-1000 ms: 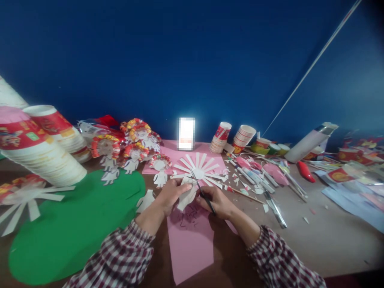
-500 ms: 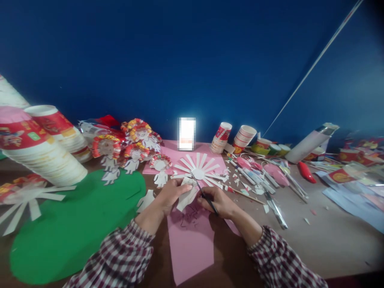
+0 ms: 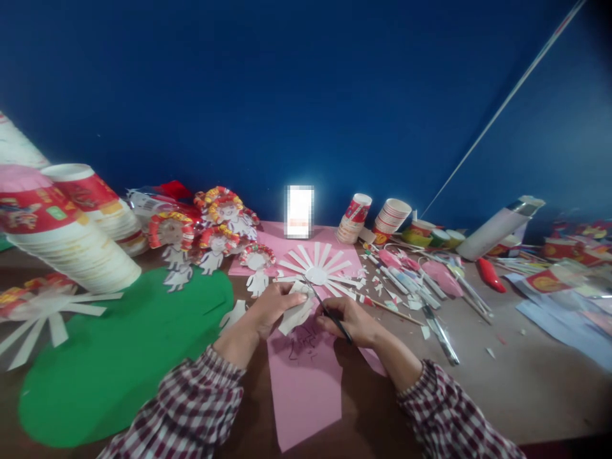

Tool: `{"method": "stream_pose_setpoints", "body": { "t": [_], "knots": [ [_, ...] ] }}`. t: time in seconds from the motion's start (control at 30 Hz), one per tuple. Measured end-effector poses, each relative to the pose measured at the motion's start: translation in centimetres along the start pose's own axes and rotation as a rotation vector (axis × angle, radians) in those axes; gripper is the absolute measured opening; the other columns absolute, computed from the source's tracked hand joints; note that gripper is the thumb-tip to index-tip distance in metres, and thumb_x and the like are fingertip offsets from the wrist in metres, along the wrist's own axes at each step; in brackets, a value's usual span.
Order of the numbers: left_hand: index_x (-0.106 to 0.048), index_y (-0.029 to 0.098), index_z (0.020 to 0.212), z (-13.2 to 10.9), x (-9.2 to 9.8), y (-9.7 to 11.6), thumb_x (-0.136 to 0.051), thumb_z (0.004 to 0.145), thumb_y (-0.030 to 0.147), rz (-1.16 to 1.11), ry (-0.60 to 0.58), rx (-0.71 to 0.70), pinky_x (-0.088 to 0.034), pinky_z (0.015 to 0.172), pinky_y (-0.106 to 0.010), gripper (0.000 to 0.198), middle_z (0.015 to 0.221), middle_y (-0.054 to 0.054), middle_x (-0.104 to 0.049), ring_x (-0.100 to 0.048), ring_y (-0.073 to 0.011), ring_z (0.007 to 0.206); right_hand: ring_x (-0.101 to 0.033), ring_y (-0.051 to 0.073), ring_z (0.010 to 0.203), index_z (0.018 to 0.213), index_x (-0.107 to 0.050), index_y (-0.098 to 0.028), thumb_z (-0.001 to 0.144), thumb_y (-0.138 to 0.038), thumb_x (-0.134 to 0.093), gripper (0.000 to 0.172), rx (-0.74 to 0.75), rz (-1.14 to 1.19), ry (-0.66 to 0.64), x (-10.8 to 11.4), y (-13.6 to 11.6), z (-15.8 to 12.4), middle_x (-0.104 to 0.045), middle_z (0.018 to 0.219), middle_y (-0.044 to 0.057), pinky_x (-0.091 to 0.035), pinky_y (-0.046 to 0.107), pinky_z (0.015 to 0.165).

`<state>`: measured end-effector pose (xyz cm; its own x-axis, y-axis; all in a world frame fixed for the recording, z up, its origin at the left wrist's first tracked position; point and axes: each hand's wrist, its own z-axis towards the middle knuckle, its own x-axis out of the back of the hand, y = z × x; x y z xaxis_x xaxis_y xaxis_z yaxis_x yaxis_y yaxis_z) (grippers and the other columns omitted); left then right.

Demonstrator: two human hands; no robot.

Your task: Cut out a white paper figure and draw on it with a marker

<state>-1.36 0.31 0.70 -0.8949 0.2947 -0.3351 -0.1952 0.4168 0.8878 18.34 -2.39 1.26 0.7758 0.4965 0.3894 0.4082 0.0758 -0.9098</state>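
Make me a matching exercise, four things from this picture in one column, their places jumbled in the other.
1. Scissors
2. White paper piece beside the scissors
3. Green sheet
4. Blue wall

A. Behind the table
B. Pinched in the left hand
C. In the right hand
D. Flat, left of both hands

Pairs: 1-C, 2-B, 3-D, 4-A

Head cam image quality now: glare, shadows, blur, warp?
All head view: bright, pixelated screen with a halo; dark shadow on the table right of the foreground pink sheet; far-right clutter smeared; left cup stack looks stretched, likely lens distortion; scissors too soft for blade detail.
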Motion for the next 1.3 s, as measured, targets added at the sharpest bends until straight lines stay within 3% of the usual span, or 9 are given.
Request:
{"method": "stream_pose_setpoints", "body": {
  "t": [0.87,1.3],
  "knots": [
    [-0.064,0.015,0.063,-0.08,0.43,0.44,-0.077,0.059,0.028,0.063,-0.029,0.016,-0.035,0.045,-0.022,0.019,0.052,0.002,-0.057,-0.048,-0.0089,0.044,-0.041,0.01,0.056,0.077,-0.066,-0.012,0.08,-0.031,-0.058,0.02,0.007,-0.108,-0.025,0.32,0.38,-0.03,-0.052,0.061,-0.001,-0.034,0.021,0.054],
    [-0.069,0.012,0.068,-0.09,0.68,0.34,-0.076,0.058,0.026,0.106,-0.055,0.032,-0.043,0.051,-0.023,0.018,0.059,-0.004,-0.067,-0.057,-0.0126,0.049,-0.044,0.01,0.059,0.081,-0.065,-0.01,0.08,-0.034,-0.061,0.024,0.002,-0.066,-0.078,0.21,0.26,-0.09,-0.054,0.065,-0.001,-0.037,0.022,0.056]
  ]
}}
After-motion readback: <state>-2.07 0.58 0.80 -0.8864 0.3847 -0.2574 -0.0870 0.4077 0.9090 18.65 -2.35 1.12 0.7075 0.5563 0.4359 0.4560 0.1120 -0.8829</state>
